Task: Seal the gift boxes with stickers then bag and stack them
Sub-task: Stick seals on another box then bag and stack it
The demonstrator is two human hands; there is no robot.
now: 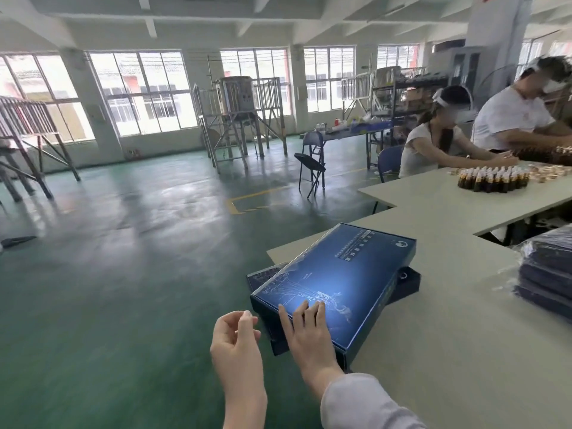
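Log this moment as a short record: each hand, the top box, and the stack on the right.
top box: blue, lying askew on lower boxes, at table corner
right hand: fingers flat on its lid
left hand: off the table, fingers curled, contents unclear
bagged stack: dark boxes in clear plastic, far right

Seen from one wide-angle head camera, worn high and turned forward and down. Very near to the left hand and right hand at the lower edge, just behind the blue gift box. Facing across the table corner toward the green floor and far windows, probably bent somewhat at the edges.
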